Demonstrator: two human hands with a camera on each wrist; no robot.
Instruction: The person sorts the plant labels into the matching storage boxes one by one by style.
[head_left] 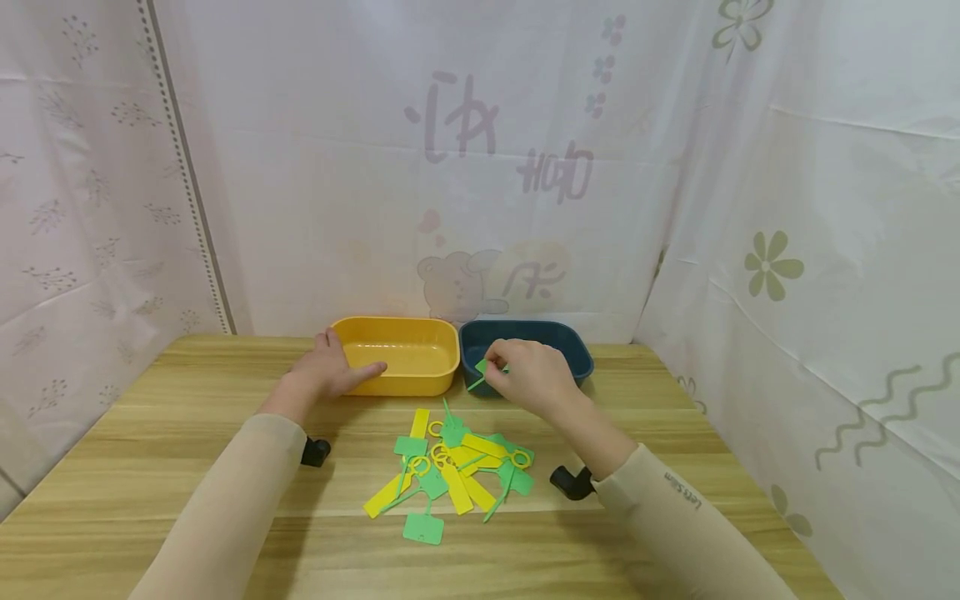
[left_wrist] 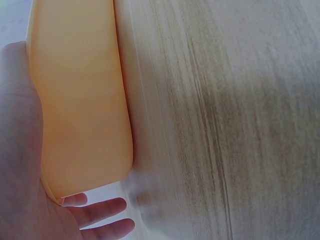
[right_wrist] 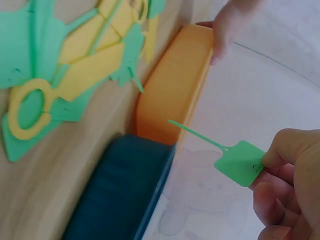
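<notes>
With thumb and fingertips my right hand (head_left: 534, 373) pinches a green plastic plant tag (right_wrist: 242, 163), flat-headed with a thin pointed stem. It hovers over the front rim of the dark blue bin (head_left: 583, 367). My left hand (head_left: 324, 367) rests at the left end of the yellow bin (head_left: 397, 386). Its thumb reaches across the front rim, and its fingers extend along the outer end. In front of the bins lies a mixed heap of green tags (head_left: 423, 528) and yellow ring-ended tags (head_left: 456, 489).
The two bins stand side by side at the table's back edge, against a printed curtain (head_left: 315, 167). A black fitting (head_left: 317, 452) sits under my left forearm and another black fitting (head_left: 573, 482) by my right forearm. The wooden table (head_left: 135, 467) extends around the heap.
</notes>
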